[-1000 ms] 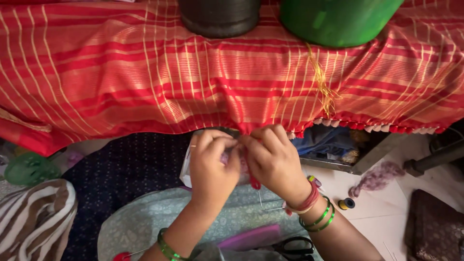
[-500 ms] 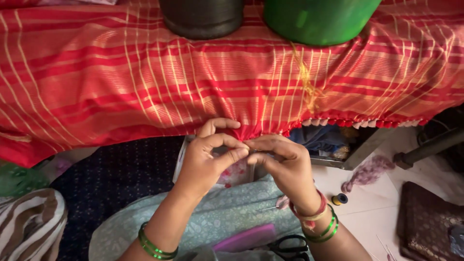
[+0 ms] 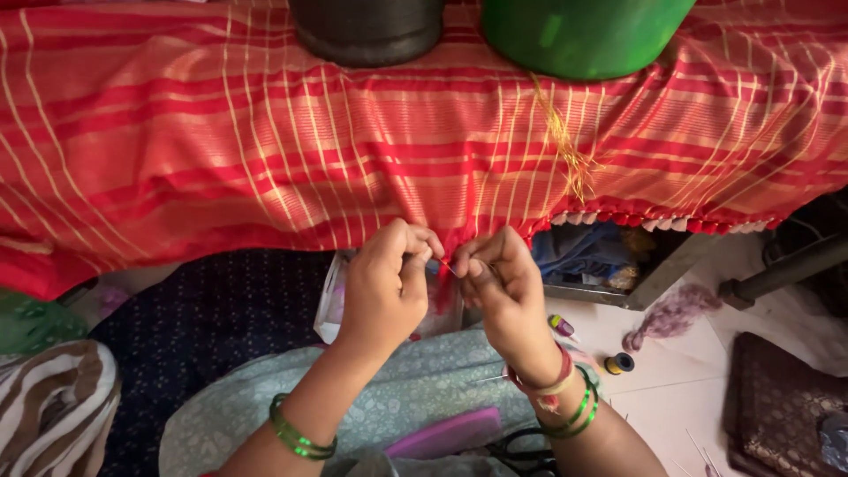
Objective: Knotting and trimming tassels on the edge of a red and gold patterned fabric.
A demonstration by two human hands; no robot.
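Both your hands pinch at centre frame: left hand [image 3: 384,287] and right hand [image 3: 499,283] grip red thread [image 3: 442,287] below the striped cloth [image 3: 265,150].

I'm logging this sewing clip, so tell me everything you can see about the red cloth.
The red cloth is a woven fabric with thin gold and pale stripes, draped over a raised surface with its edge hanging down. Small red and white tassels line the right hem. A black pot and a green pot sit on it. The left hand and right hand pinch its edge.

Raised surface draped in red gold-striped cloth [image 3: 265,150], black pot [image 3: 367,31] and green bucket [image 3: 583,35] standing on it
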